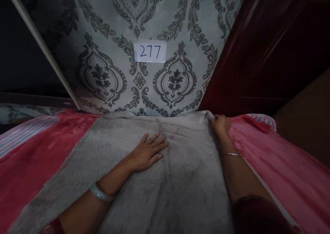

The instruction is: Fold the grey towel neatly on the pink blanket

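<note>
right hand's grip at the folded far corner of the grey plush blanket, cannot tell whether clamped on it; left hand's grip unclenched, fingers apart, palm down on the blanket, which lies with red plush bedding on both sides, far edge near damask-patterned wallpaper.

I'm facing a leafy medallion-patterned wall, paper label "277" on it. Glossy dark-red panel right, near-black panel with pale edge strip left. Light's dim.
</note>
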The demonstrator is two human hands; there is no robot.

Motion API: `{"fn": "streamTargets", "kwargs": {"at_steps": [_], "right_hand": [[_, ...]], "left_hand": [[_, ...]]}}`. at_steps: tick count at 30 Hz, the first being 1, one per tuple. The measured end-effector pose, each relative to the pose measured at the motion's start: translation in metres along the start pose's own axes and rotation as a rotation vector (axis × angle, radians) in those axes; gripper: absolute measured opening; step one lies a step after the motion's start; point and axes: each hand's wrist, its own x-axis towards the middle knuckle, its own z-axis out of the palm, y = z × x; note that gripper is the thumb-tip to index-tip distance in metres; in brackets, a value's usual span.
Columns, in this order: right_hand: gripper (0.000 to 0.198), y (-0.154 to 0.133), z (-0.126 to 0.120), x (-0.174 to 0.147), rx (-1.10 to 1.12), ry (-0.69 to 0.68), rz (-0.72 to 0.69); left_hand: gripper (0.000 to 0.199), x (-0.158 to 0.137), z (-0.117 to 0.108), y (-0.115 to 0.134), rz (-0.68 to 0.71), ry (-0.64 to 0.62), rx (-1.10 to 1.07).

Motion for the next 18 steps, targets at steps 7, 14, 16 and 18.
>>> {"fn": "streamTargets", "kwargs": {"at_steps": [7, 14, 16, 18], "right_hand": [[0.019, 0.001, -0.012, 0.011, 0.125, 0.004, 0.015], [0.011, -0.003, -0.024, 0.017, 0.922, -0.070, 0.250], [0.008, 0.000, -0.031, 0.021, 1.043, 0.054, 0.212], [0.005, 0.002, -0.032, 0.023, 1.153, 0.180, 0.169]], "left_hand": [[0.057, 0.009, 0.003, -0.002, 0.022, 0.036, 0.089], [0.045, 0.055, -0.002, 0.003, 0.076, 0.170, 0.202], [0.041, 0.060, -0.002, 0.005, 0.089, 0.185, 0.218], [0.040, 0.062, -0.002, 0.003, 0.118, 0.202, 0.211]]}}
